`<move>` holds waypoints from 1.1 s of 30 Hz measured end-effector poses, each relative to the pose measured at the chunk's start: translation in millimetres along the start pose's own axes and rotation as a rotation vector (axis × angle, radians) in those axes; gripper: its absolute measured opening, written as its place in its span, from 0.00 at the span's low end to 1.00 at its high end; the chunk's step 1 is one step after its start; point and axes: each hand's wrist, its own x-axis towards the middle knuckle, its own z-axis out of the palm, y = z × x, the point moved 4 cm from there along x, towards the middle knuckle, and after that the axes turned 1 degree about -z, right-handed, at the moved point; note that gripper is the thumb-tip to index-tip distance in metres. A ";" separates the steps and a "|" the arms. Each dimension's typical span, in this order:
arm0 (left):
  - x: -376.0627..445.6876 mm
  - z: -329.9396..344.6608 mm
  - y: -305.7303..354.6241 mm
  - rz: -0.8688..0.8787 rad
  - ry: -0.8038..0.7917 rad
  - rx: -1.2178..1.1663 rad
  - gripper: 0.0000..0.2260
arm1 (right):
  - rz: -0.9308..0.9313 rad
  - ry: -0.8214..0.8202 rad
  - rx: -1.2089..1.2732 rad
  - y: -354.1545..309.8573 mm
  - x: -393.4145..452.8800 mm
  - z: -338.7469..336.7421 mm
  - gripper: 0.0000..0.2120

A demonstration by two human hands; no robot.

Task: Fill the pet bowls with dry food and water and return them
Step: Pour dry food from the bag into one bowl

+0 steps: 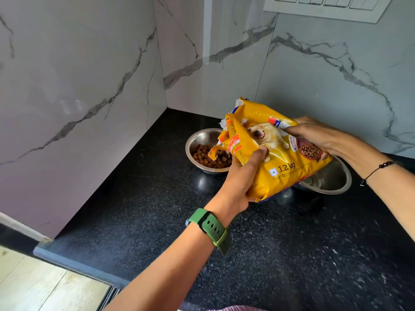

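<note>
Black speckled surface (pixel 280 254) in a corner of marble-veined walls (pixel 78 86). Nearest, at 6 o'clock, a strip of pink cloth (pixel 233 308) at the frame's lower edge; at 8 o'clock, pale floor (pixel 33 283) beyond the surface's edge. The left forearm enters from 6 o'clock and bears a green watch (pixel 210 227) at the wrist. The left hand (pixel 243 173) grips the near side of the yellow bag (pixel 289 162), thumb pressed on the printed front, fingers curled under it. The right hand (pixel 318 136), entering from 3 o'clock with a dark cord bracelet (pixel 379 168) at the wrist, grips the bag's far side, fingers curled over its top. The bag is held off the surface, tilted with its torn mouth toward 9 o'clock, over the left bowl (pixel 197 140). That steel bowl stands on the surface at the bag's 9 o'clock and holds brown kibble (pixel 206 157) across its bottom. A second steel bowl (pixel 330 178) stands at the bag's 4 o'clock, partly hidden beneath it; the part of its inside that shows holds nothing. Farthest, at 1 o'clock, a white switch plate (pixel 325 7) on the wall.
</note>
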 end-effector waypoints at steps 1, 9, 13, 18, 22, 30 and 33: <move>0.7 -0.6 0.4 0.015 0.001 -0.003 0.26 | -0.013 0.012 0.011 -0.8 -0.5 -0.2 0.08; 2.8 -3.0 -6.9 0.011 -0.031 -0.014 0.25 | 0.018 -0.027 -0.006 -1.4 -2.5 2.9 0.08; 4.0 -3.4 -6.6 0.045 -0.020 -0.013 0.25 | 0.011 -0.015 0.006 0.2 -5.0 2.1 0.07; 7.9 -6.0 -7.5 0.076 -0.002 -0.023 0.24 | 0.001 0.020 -0.011 -3.7 -3.0 2.4 0.07; 6.3 -7.3 -9.9 0.041 -0.012 -0.018 0.23 | 0.025 0.011 -0.055 -1.1 -1.7 6.3 0.06; 9.2 -10.8 -10.0 0.071 0.019 -0.043 0.23 | 0.027 0.017 -0.061 -7.0 -1.5 6.2 0.05; 9.4 -10.8 -12.0 0.048 -0.001 -0.045 0.23 | 0.057 -0.005 -0.050 -5.7 -2.5 8.2 0.06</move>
